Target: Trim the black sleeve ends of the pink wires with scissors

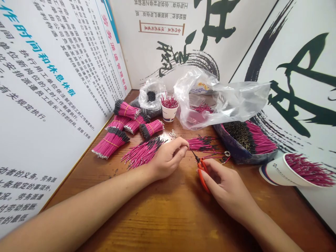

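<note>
Your left hand [166, 159] has a closed grip, its fingertips [183, 144] pinching a few pink wires with black-sleeved ends. Your right hand [225, 187] has a closed grip around orange-handled snips [202, 170], whose pointed tips sit just below the loose wire pile [201, 143] at the centre of the frame.

So far, five tied wire bundles [127, 109] lie at the upper left of the wooden worktop [170, 217], each bound with yellow thread. A loose wire fan [143, 152] lies untied beside your left wrist. More unbundled wire stands in a small paper cup [170, 112], fills a dark blue bowl [245, 147] at the right, and packs a tipped white paper cup [292, 171] at the lower right. Some also lies inside a clear plastic bag [223, 98].

On the wall board [115, 45] at the upper left, you can read 劳务派遣管理制度 in red, and the blue heading on the left board [44, 59] includes 时间和休息. The label on the bag is too small to read.
</note>
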A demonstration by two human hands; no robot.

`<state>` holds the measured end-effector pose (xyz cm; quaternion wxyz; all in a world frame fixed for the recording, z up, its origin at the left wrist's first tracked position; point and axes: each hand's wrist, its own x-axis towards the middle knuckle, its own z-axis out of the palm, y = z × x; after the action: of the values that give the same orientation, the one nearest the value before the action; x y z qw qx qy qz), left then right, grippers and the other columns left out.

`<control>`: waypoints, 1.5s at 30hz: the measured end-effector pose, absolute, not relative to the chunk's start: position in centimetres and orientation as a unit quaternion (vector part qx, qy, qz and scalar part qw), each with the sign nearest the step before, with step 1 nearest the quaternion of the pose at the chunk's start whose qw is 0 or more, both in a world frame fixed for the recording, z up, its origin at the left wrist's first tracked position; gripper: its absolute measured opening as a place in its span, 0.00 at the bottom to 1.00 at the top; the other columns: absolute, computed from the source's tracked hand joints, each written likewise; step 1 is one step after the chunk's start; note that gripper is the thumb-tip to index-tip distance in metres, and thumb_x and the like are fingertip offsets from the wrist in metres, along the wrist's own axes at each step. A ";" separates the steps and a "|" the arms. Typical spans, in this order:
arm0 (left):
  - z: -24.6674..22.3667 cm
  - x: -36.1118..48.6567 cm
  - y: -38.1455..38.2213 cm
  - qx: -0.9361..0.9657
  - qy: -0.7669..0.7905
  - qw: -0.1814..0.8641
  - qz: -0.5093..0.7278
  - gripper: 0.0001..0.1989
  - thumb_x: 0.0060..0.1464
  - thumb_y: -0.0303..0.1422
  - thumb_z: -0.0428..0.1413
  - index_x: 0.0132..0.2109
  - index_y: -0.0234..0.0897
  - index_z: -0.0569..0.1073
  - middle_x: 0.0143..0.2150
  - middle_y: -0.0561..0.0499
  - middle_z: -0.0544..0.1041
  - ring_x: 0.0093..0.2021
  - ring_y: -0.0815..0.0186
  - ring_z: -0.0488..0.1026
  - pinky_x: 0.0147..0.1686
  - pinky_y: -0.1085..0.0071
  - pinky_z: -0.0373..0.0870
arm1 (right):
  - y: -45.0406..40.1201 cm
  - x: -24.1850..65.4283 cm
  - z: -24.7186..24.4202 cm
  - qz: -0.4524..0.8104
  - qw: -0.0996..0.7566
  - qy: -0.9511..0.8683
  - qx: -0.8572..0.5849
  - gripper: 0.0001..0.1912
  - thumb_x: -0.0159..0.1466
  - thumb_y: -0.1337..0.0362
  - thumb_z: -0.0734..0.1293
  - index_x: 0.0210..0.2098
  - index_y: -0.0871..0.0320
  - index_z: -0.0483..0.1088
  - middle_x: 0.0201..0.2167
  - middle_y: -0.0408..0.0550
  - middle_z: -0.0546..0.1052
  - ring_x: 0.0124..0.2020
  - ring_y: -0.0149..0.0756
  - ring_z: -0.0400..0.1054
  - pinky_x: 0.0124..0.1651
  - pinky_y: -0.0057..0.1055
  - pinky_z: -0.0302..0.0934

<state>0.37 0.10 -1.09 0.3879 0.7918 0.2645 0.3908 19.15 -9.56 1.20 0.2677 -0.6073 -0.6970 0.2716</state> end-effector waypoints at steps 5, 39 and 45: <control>-1.3 0.4 0.1 0.791 0.261 0.388 0.395 0.10 0.67 0.35 0.43 0.39 0.37 0.66 0.28 0.55 0.66 0.27 0.70 0.63 0.31 0.73 0.63 | -9.6 19.2 1.3 0.276 0.267 -0.696 -0.607 0.10 0.69 0.57 0.60 0.33 0.54 0.66 0.23 0.40 0.71 0.24 0.32 0.63 0.28 0.27 0.56; -0.9 0.5 0.1 0.784 0.257 0.401 0.399 0.09 0.65 0.33 0.46 0.38 0.36 0.66 0.27 0.56 0.64 0.27 0.72 0.60 0.30 0.74 0.58 | -9.3 19.4 1.2 0.296 0.271 -0.685 -0.608 0.12 0.69 0.55 0.59 0.34 0.55 0.67 0.24 0.40 0.70 0.25 0.33 0.62 0.29 0.28 0.55; -0.8 0.5 0.0 0.778 0.260 0.410 0.398 0.08 0.65 0.34 0.47 0.37 0.36 0.66 0.27 0.56 0.63 0.27 0.72 0.59 0.29 0.74 0.58 | -9.4 19.4 1.3 0.302 0.270 -0.683 -0.608 0.13 0.69 0.55 0.59 0.34 0.55 0.67 0.24 0.40 0.70 0.25 0.33 0.61 0.29 0.28 0.55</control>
<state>0.51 0.04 -0.80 0.4103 0.7782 0.2604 0.3978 19.41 -9.43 1.34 0.2700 -0.6079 -0.6830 0.3018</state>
